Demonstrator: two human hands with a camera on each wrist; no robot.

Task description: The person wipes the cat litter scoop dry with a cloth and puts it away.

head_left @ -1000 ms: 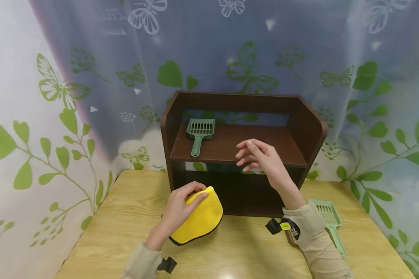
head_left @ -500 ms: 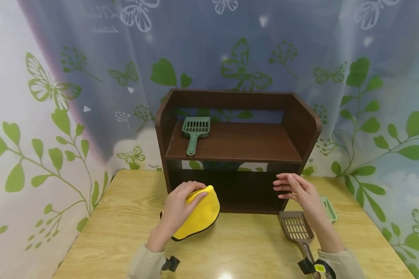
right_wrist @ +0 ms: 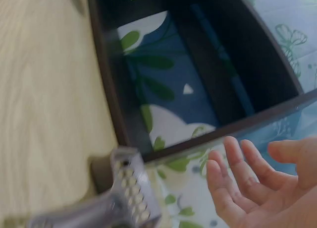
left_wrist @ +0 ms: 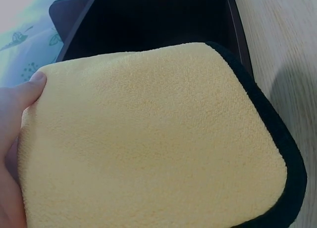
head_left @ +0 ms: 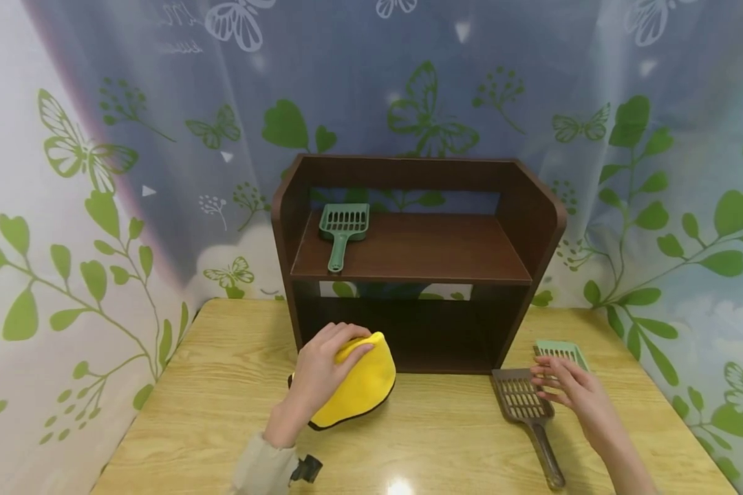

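My left hand (head_left: 317, 371) pinches a folded yellow cloth (head_left: 365, 385) with dark edging, thumb on its near face, in front of the shelf's lower compartment. In the left wrist view the cloth (left_wrist: 153, 139) fills most of the picture. My right hand (head_left: 585, 399), fingers loosely bent and holding nothing, hovers at the right of the table. Just left of it lies a brown slotted litter scoop (head_left: 545, 454), handle toward me. Behind the fingers is a light green litter scoop (head_left: 569, 346), its lower part hidden by the hand. The right wrist view shows the right palm (right_wrist: 277, 198) and the brown scoop.
A dark brown two-tier shelf (head_left: 433, 247) stands at the back of the wooden table (head_left: 223, 412). On its upper board, at the left, lies a dark green litter scoop (head_left: 338, 253). A curtain (head_left: 359, 75) printed with leaves and butterflies hangs behind.
My right hand has moved from in front of the upper shelf down and right to beside the scoops. The brown scoop has come into view from behind the forearm. The left hand keeps its hold.
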